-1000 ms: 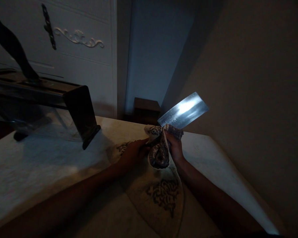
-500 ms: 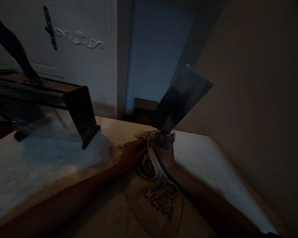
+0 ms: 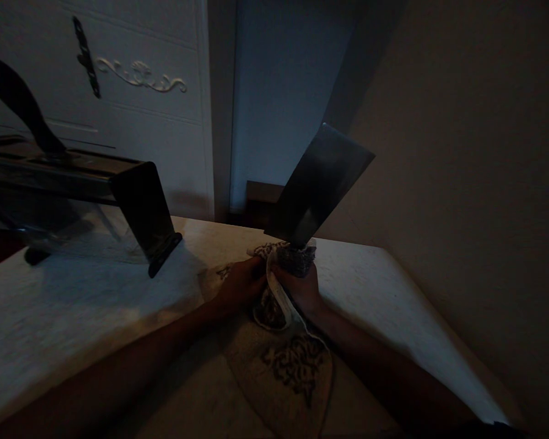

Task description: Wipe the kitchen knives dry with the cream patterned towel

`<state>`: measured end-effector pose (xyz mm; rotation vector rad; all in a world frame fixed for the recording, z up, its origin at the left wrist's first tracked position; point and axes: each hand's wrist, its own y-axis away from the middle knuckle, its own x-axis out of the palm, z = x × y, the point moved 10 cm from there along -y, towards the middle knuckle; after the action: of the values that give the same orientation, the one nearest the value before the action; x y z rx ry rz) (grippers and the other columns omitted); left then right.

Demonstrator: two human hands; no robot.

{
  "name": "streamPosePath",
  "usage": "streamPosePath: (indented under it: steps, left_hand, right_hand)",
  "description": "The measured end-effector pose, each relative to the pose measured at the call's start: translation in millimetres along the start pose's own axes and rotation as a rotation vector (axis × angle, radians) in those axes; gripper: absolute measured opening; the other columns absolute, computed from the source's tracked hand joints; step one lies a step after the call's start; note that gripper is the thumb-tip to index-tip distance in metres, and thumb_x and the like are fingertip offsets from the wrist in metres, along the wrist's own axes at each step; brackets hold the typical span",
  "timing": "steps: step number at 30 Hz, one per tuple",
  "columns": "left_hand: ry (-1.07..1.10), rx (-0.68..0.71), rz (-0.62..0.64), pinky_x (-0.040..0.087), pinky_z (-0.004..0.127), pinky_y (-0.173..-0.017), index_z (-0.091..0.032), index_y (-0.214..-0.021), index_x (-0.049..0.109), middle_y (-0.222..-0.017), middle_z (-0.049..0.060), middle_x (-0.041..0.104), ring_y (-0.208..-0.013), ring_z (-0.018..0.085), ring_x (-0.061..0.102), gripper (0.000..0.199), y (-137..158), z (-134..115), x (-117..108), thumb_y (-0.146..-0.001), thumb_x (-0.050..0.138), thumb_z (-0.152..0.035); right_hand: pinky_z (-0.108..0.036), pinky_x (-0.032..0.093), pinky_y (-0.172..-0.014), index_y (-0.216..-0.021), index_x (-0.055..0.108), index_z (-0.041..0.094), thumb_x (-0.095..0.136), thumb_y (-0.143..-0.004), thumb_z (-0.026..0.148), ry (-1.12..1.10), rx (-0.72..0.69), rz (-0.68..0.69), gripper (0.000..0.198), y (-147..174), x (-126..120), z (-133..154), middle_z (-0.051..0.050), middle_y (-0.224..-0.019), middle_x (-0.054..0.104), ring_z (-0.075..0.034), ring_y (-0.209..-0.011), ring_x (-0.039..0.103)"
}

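Note:
A broad cleaver points up and to the right above the table, its blade dark. A patterned towel lies on the table and is bunched around the cleaver's handle. My right hand grips the handle through the cloth. To the left of it, my left hand clutches the bunched towel. The handle itself is hidden by the cloth.
A dark knife rack with a black handle sticking up stands at the left of the pale table. A white ornamented cabinet door is behind it. A plain wall runs along the table's right edge.
The cleaver has swung from a flat, light-catching tilt to a steeper upright pose, its face now dark. Both hands have drawn closer together around the bunched towel.

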<state>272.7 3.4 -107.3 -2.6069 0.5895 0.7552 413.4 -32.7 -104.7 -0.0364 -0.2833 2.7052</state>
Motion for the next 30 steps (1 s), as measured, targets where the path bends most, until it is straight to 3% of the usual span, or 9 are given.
streamPosePath:
  steps: [7, 13, 20, 30]
  left_hand:
    - [-0.164, 0.13, 0.088, 0.047, 0.033, -0.075, -0.017, -0.092, 0.057, -0.095, 0.011, 0.07, -0.086, 0.025, 0.066, 0.015, 1, -9, 6, -0.079, 0.052, -0.021]
    - [-0.109, 0.165, 0.126, 0.047, 0.034, -0.08, -0.018, -0.108, 0.053, -0.106, 0.011, 0.069, -0.093, 0.025, 0.066, 0.028, 3, -14, 5, -0.08, 0.052, -0.019]
    - [-0.231, 0.105, 0.163, 0.043, 0.032, -0.069, -0.019, -0.092, 0.052, -0.088, 0.007, 0.067, -0.079, 0.023, 0.063, 0.009, 4, -8, 5, -0.083, 0.051, -0.024]
    - [-0.22, 0.094, 0.197, 0.041, 0.03, -0.067, -0.02, -0.09, 0.049, -0.088, 0.005, 0.066, -0.077, 0.021, 0.062, 0.016, 2, -9, 3, -0.087, 0.048, -0.036]
  right_hand:
    - [-0.034, 0.055, -0.067, -0.081, 0.069, 0.019, 0.085, -0.047, 0.035, 0.044, -0.028, -0.047, 0.041, 4, -4, 14, -0.005, -0.082, 0.076, -0.022, -0.074, 0.068]
    - [-0.033, 0.053, -0.064, -0.076, 0.068, 0.018, 0.085, -0.047, 0.037, 0.018, -0.02, -0.136, 0.039, 2, -15, 16, -0.003, -0.077, 0.075, -0.02, -0.069, 0.066]
    - [-0.031, 0.051, -0.065, -0.078, 0.069, 0.018, 0.084, -0.05, 0.03, -0.036, -0.052, -0.217, 0.034, -7, -29, 18, 0.0, -0.075, 0.073, -0.018, -0.067, 0.063]
    - [-0.033, 0.053, -0.072, -0.082, 0.069, 0.017, 0.087, -0.049, 0.031, -0.146, -0.018, -0.227, 0.04, -14, -32, 13, -0.001, -0.08, 0.074, -0.018, -0.071, 0.065]
